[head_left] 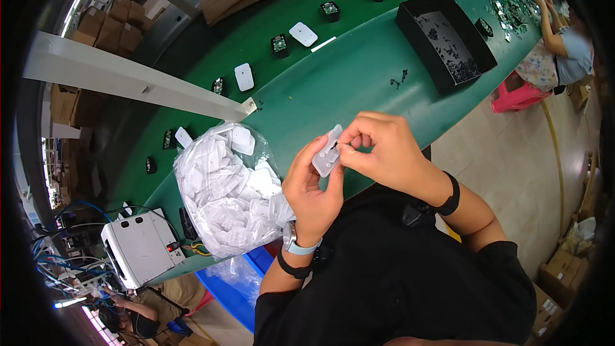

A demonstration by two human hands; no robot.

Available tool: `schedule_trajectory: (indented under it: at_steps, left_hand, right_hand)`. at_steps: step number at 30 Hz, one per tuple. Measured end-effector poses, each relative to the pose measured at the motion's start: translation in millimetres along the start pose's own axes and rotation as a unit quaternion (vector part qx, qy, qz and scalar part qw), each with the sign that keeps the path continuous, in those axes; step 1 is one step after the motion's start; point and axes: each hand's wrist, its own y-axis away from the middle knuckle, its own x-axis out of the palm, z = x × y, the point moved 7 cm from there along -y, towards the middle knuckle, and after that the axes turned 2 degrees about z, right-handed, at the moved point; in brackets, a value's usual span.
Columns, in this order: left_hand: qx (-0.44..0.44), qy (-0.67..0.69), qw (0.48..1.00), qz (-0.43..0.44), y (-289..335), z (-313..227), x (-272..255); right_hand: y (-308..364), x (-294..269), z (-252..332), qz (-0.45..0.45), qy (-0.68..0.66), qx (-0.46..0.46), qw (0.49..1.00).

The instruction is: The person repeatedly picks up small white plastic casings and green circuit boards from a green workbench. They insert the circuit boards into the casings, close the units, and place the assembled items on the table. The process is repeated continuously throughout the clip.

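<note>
My left hand (314, 191) grips a white plastic cover (326, 156) by its edges, tilted above the bench edge. With thumb and forefinger pinched, my right hand (379, 149) holds a small black part (334, 145) against the cover's inner face. The part is mostly hidden by my fingertips, so its shape is unclear. To the left of my left hand, a clear plastic bag (221, 195) is filled with many similar white covers. On the bench beyond my right hand lies a little cluster of small black parts (399, 79).
A black open box (442, 41) with scattered small black parts stands at the right. Black units with circuit boards (330, 11) and white covers (244, 77) line the green belt. A white post (141, 77) crosses the left. Another person (567, 45) works near circuit boards (510, 11).
</note>
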Motion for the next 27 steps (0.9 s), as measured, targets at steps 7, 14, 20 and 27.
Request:
schedule_trajectory:
  at_steps: [7,14,20,27]
  left_hand:
    - [-0.127,0.135,0.983,-0.006,2,2,3]
    - [-0.246,0.259,0.932,-0.057,7,24,-11]
    - [-0.287,0.325,0.899,-0.065,10,30,-37]
    - [-0.283,0.369,0.88,-0.101,12,24,-61]
  right_hand:
    - [-9,6,-32,0.093,-0.181,0.111,0.973]
    - [-1,33,-32,0.161,-0.282,0.142,0.935]
    - [-5,49,-12,0.175,-0.239,-0.006,0.955]
    - [-12,86,-3,0.217,-0.31,-0.099,0.92]
